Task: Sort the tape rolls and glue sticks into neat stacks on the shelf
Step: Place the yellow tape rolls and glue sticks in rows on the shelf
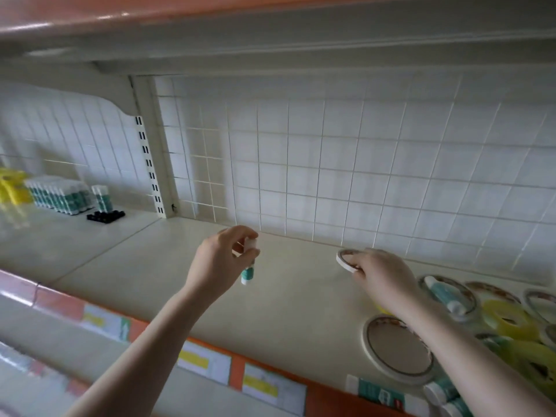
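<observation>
dim soft daylight, perhaps from the left, edges blurred, wide-angle bending, faint glare above

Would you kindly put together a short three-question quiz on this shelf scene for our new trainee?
1. True or false: the left hand holds a glue stick upright by its white cap.
2. What does the right hand grip? A) a yellow tape roll B) a white tape roll C) a glue stick
3. Fill in: the upright glue sticks already grouped stand at the far ___ of the shelf.

Key: 1 true; 2 B; 3 left
</observation>
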